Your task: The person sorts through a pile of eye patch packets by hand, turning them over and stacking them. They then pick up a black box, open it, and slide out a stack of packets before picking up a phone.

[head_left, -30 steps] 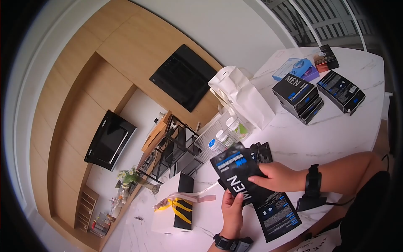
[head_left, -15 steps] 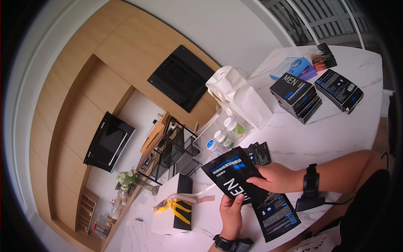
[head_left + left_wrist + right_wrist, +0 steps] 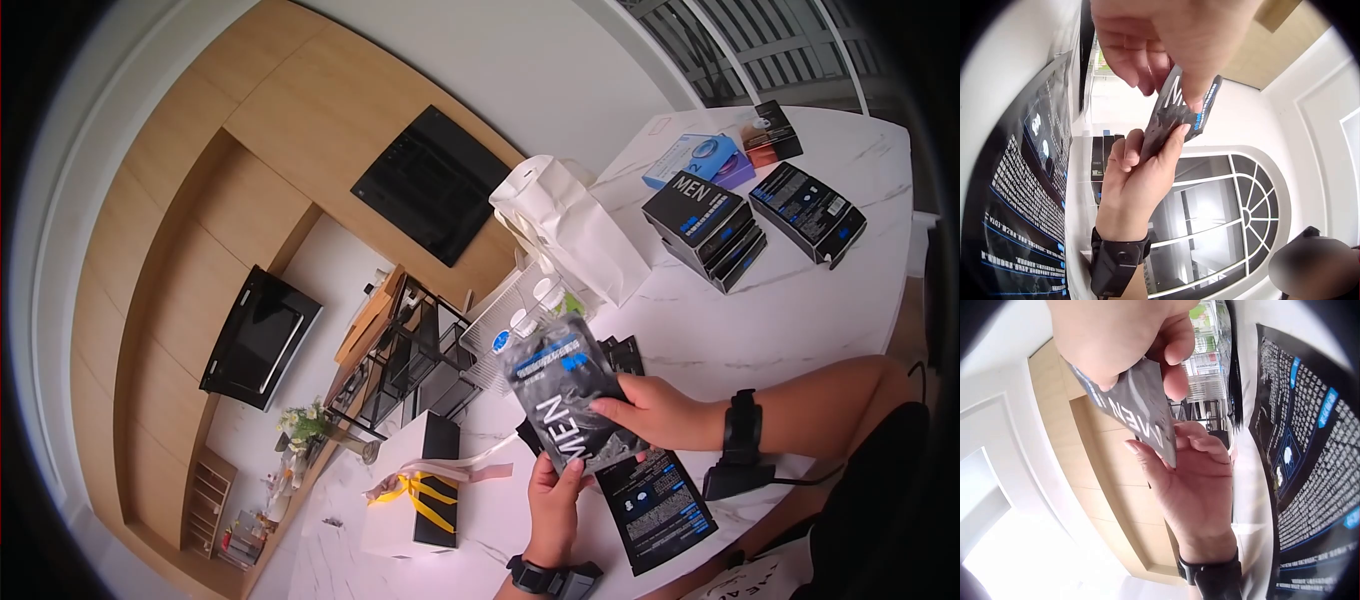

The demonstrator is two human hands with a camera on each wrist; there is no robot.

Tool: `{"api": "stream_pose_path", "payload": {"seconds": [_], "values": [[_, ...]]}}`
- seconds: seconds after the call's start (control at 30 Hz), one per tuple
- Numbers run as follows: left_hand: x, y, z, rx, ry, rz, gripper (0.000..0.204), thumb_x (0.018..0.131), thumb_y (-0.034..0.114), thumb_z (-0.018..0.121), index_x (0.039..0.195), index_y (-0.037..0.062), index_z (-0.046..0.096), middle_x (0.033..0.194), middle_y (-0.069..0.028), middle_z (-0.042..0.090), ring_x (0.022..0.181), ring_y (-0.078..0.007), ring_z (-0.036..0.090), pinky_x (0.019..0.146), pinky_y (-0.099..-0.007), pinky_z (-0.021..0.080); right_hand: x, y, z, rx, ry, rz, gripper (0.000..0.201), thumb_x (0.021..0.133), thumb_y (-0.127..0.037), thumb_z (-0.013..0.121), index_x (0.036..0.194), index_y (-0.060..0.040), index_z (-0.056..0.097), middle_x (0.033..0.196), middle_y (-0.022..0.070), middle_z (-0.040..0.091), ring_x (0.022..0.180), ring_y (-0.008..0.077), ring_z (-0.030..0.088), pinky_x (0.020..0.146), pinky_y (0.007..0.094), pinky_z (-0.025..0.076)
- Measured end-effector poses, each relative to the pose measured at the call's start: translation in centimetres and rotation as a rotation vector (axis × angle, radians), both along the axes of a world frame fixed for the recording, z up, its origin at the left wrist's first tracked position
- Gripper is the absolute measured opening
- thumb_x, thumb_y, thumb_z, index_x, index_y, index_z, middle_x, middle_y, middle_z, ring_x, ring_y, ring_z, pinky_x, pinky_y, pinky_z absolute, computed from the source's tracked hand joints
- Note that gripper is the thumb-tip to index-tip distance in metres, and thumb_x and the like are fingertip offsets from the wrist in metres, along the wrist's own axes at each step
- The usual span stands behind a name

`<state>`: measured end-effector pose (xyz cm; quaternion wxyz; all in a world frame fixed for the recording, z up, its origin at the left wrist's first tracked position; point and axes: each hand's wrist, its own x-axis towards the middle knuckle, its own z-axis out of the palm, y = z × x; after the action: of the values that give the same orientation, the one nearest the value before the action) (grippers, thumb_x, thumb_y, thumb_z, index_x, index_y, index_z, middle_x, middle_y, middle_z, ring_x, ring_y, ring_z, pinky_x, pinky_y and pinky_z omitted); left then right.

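A dark foil sachet point(image 3: 565, 385) marked MEN is held up between both hands over the table, its front catching the light. My right hand point(image 3: 665, 410) grips its side edge, thumb on the printed face. At the lower end, my left hand point(image 3: 553, 500) has the corner between thumb and fingers, also visible in the right wrist view as the left hand point(image 3: 1197, 475) around the tip. Below the hands lies another black sachet point(image 3: 655, 515), back side up with small print. More dark sachets point(image 3: 622, 352) show partly behind the held one.
Stacked black MEN boxes point(image 3: 705, 230) and a single black box point(image 3: 808, 215) stand at the back right, near a blue box point(image 3: 690, 160). A white paper bag point(image 3: 575, 230) is beside a clear rack point(image 3: 490, 325) of bottles. A ribboned black-and-white box point(image 3: 410, 490) sits left.
The held sachet has tilted so its face now reflects light and looks greyer, with its top swung slightly right. Both hands keep about the same places.
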<state>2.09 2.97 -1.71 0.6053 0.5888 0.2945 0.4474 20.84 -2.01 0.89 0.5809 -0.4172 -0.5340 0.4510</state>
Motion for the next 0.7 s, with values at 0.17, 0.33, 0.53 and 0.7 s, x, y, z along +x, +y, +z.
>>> {"api": "stream_pose_path", "payload": {"seconds": [0.17,0.33,0.53,0.7], "values": [[0.5,-0.2,0.2,-0.061,0.013,0.101,0.010,0.083,0.008,0.059,0.092,0.0048,0.056,0.082,-0.0017,0.061,0.063,-0.0070,0.053,0.059,-0.0209,0.045,0.1,0.3,-1.0,0.032,-0.177,0.139,0.039,0.087,-0.032,0.052,0.112,-0.0034,0.042,0.074,0.0055,0.057,0.050,0.0095,0.055,0.042,0.0218,0.045],[-0.2,0.2,-0.2,-0.037,-0.115,0.027,0.013,0.083,0.006,0.058,0.095,0.0039,0.054,0.085,-0.0047,0.061,0.064,-0.0107,0.056,0.059,-0.0229,0.047,-0.3,-0.2,-0.4,0.019,-0.231,0.208,0.033,0.088,-0.032,0.050,0.105,-0.0038,0.045,0.062,0.0026,0.052,0.041,0.0098,0.049,0.039,0.0231,0.040],[-0.1,-0.2,0.2,-0.021,-0.186,-0.030,0.016,0.082,0.005,0.058,0.097,0.0036,0.053,0.086,-0.0062,0.061,0.066,-0.0125,0.057,0.059,-0.0241,0.049,-0.3,-0.5,-0.2,-0.001,-0.192,0.143,0.033,0.088,-0.035,0.051,0.097,-0.0030,0.047,0.053,0.0015,0.048,0.039,0.0106,0.046,0.037,0.0242,0.038],[-0.1,0.2,-0.3,-0.021,-0.111,0.023,0.017,0.081,0.006,0.060,0.096,0.0040,0.052,0.085,-0.0048,0.061,0.063,-0.0097,0.056,0.058,-0.0222,0.047,-0.3,-0.6,-0.1,0.085,-0.323,0.198,0.035,0.087,-0.036,0.051,0.090,-0.0009,0.048,0.052,0.0022,0.050,0.042,0.0130,0.050,0.039,0.0266,0.038]]}}
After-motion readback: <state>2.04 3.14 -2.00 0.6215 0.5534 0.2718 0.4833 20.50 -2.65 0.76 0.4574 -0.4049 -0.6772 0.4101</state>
